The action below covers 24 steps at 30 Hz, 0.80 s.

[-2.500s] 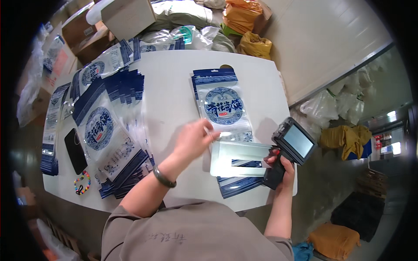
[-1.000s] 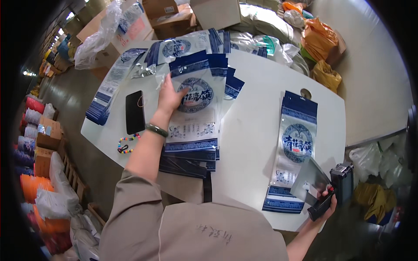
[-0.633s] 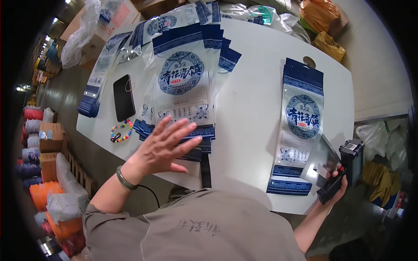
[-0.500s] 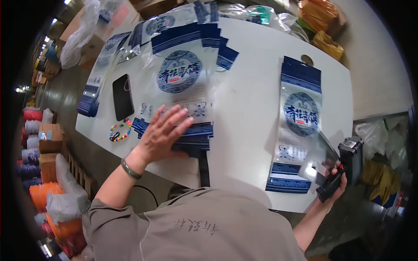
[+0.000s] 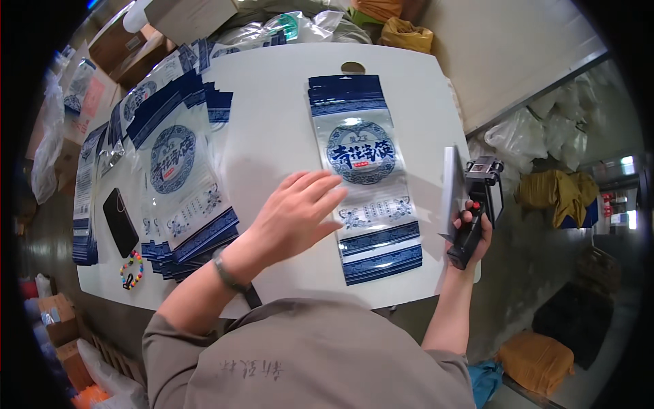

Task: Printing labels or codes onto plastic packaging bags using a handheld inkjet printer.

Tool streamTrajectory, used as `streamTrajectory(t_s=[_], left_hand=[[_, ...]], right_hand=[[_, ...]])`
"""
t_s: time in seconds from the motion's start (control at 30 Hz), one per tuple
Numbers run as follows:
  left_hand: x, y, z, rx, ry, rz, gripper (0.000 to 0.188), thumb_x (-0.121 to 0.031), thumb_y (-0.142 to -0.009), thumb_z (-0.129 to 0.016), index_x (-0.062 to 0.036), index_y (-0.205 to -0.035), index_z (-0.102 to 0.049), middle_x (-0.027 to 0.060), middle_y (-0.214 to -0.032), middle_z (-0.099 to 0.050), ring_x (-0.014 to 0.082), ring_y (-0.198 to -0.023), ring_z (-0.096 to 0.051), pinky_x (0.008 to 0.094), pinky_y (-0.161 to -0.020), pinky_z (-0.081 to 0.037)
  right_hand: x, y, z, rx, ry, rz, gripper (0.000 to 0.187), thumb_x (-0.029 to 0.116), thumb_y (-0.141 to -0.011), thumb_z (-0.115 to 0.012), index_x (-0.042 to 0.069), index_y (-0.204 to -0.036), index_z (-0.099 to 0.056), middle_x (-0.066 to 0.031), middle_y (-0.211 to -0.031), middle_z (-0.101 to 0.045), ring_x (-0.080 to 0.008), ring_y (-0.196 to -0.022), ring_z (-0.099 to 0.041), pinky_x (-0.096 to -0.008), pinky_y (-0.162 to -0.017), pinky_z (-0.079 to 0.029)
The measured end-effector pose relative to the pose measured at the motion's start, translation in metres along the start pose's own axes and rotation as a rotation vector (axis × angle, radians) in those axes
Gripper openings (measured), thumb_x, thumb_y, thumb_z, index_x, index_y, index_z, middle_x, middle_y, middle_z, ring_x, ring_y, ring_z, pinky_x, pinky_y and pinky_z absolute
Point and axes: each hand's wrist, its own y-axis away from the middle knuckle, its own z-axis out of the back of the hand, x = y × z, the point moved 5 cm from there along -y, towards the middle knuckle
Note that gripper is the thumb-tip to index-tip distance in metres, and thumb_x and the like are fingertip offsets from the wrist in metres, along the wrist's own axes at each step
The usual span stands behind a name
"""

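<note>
My left hand (image 5: 293, 218) hangs over the white table with its fingers stretched out and holds nothing. Its fingertips reach the left edge of a neat stack of clear plastic bags (image 5: 363, 153) with blue printed bands and a round blue emblem; whether they touch it I cannot tell. Right of that stack, my right hand (image 5: 479, 235) is wrapped round the handle of a black handheld printer (image 5: 482, 176). The printer has a red button by my thumb and a flat grey plate on its left side, held upright above the table's right edge.
Fanned piles of similar bags (image 5: 174, 160) cover the table's left part. Beside them lie a black phone (image 5: 120, 221) and a colourful bead strap (image 5: 131, 270). The white table (image 5: 272, 82) has a round hole (image 5: 353, 67) at its far edge. Cartons (image 5: 187, 24) and sacks (image 5: 407, 35) stand beyond.
My view has turned right. My left hand has gone from the left bag pile towards the right stack. The printer is now more upright, apart from that stack.
</note>
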Motion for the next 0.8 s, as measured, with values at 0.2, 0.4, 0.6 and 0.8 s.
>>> streamTrajectory(t_s=[0.2,0.4,0.6,0.8], left_hand=[[0.025,-0.051,-0.036,0.056,-0.023,0.075,0.071,-0.044,-0.076,-0.073,-0.0054,-0.132,-0.05,0.0112,-0.141,-0.046,0.0304,-0.134,-0.038,0.0462,-0.11,-0.029],[0.048,-0.063,-0.042,0.194,-0.077,0.125,0.077,-0.051,-0.08,-0.067,-0.0089,-0.141,-0.043,0.009,-0.148,-0.039,0.0284,-0.141,-0.029,0.0479,-0.116,-0.019],[0.041,-0.05,-0.057,0.163,-0.157,0.12,0.077,-0.057,-0.088,-0.051,-0.0099,-0.146,-0.034,0.008,-0.153,-0.03,0.0275,-0.144,-0.021,0.0469,-0.118,-0.013],[0.03,-0.048,-0.046,0.031,-0.154,0.162,0.059,-0.046,-0.095,-0.047,-0.0084,-0.14,-0.042,0.0115,-0.147,-0.039,0.0271,-0.138,-0.033,0.0452,-0.114,-0.024]], right_hand=[[-0.001,0.002,0.01,-0.16,0.006,0.023,0.038,0.022,-0.094,-0.048,-0.006,-0.119,-0.047,-0.0158,-0.09,-0.064,-0.033,-0.087,-0.064,-0.0385,-0.082,-0.057],[-0.002,0.001,-0.003,-0.082,0.009,-0.054,0.037,0.021,-0.094,-0.047,-0.005,-0.12,-0.046,-0.0152,-0.091,-0.063,-0.0313,-0.085,-0.064,-0.0369,-0.082,-0.057],[-0.002,-0.001,-0.008,-0.111,-0.012,-0.043,0.037,0.021,-0.093,-0.048,-0.005,-0.12,-0.046,-0.0148,-0.089,-0.063,-0.0286,-0.081,-0.062,-0.0361,-0.082,-0.057],[-0.002,-0.001,-0.003,-0.136,0.122,-0.031,0.037,0.022,-0.093,-0.048,-0.003,-0.12,-0.047,-0.0139,-0.089,-0.065,-0.0283,-0.081,-0.062,-0.0368,-0.077,-0.055]])
